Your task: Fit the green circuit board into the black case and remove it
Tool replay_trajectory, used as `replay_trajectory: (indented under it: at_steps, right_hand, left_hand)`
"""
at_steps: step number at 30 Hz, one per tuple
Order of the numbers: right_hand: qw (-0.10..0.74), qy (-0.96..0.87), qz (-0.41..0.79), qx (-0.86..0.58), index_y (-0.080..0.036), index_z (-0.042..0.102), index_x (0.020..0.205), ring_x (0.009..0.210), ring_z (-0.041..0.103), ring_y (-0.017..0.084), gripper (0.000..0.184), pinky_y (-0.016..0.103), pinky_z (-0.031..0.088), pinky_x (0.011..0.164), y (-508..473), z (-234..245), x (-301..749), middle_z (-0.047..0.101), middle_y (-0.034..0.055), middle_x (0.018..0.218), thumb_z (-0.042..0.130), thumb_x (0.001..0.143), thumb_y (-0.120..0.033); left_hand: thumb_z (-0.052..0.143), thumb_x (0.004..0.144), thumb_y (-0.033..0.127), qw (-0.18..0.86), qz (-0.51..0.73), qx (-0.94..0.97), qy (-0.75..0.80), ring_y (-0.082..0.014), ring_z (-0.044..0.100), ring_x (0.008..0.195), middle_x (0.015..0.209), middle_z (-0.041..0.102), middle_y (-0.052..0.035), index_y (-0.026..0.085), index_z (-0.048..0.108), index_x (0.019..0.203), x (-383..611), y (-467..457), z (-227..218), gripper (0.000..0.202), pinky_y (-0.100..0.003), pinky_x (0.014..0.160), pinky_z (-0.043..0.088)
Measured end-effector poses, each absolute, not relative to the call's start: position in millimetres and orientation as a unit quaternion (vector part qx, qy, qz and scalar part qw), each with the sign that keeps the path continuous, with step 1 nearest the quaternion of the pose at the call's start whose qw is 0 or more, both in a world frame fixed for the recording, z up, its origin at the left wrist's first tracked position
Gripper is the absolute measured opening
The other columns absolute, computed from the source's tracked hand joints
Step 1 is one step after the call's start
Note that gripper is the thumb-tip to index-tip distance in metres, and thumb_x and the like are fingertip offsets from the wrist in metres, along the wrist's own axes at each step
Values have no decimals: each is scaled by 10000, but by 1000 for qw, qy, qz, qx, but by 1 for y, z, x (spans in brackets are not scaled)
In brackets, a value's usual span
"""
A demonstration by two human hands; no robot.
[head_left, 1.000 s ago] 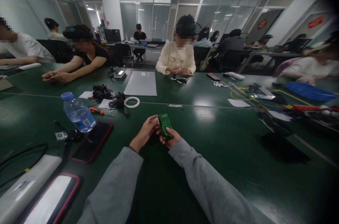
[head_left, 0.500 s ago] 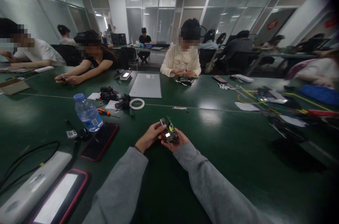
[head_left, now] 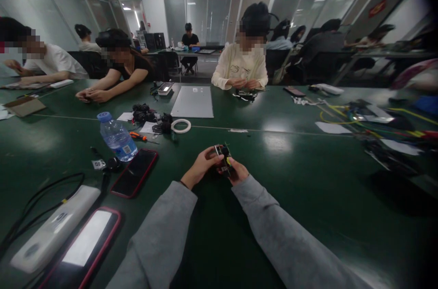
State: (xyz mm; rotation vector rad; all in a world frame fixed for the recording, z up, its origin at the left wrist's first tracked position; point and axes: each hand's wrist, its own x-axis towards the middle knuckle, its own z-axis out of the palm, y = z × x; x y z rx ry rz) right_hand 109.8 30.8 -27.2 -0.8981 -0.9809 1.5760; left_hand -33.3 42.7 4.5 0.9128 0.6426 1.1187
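Between my hands is a small electronic circuit board module with a metallic edge, dark parts and a yellow component. My left hand grips its left side, thumb laid over the near face. On the other side my right hand is closed around the lower right of the module, its thumb by the yellow part. The module is held tilted above the green table. Fingers cover much of its underside, so its full shape is hidden.
Left of my hands stand a water bottle, a red-edged phone, a lit phone and a white power bank. Farther off lie an orange screwdriver, a tape roll and a grey panel. Cables spread at right.
The module has turned to a steeper, more edge-on angle in my hands. My right thumb has moved up onto its face. The camera view has shifted slightly.
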Motion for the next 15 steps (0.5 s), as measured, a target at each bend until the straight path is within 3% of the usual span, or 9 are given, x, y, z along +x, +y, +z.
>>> replay_trajectory:
  at_steps: [5,15]
  right_hand:
    - [545,-469,536,-441,-164,498,936,545,570,144,499,274,498,491,20,-13,109,583,25,743,727,639,-494]
    - [506,-502,533,-457,-145,502,934,583,596,163,524,314,537,537,4,-12,148,585,27,727,737,615,-487]
  left_hand:
    - [755,603,183,670,518,446,290,-211,577,1001,1111,614,-119,152,577,1108,-32,42,8,536,-350,909,418]
    - [760,587,156,693,406,526,280,-237,550,1066,1177,583,-124,188,577,1149,-29,36,19,592,-401,949,383]
